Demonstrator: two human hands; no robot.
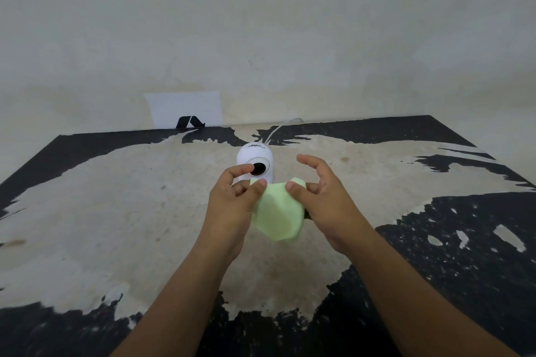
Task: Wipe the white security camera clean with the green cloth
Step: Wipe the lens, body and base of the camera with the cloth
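The white security camera point(255, 157) stands upright near the table's middle, its round black lens facing me. Just in front of it I hold the pale green cloth point(277, 211) up off the table between both hands. My left hand point(232, 203) pinches the cloth's upper left corner with thumb and fingers, and its index fingertip reaches the camera's front beside the lens. My right hand point(319, 197) pinches the upper right corner with its thumb, while its other fingers curl apart above. The camera's base is hidden behind my left hand and the cloth.
A worn black table point(116, 226) with large pale patches carries everything. A white cable point(278, 129) runs from the camera's back to the wall. A white sheet with a black mark point(185, 110) leans on the wall behind the table's far edge.
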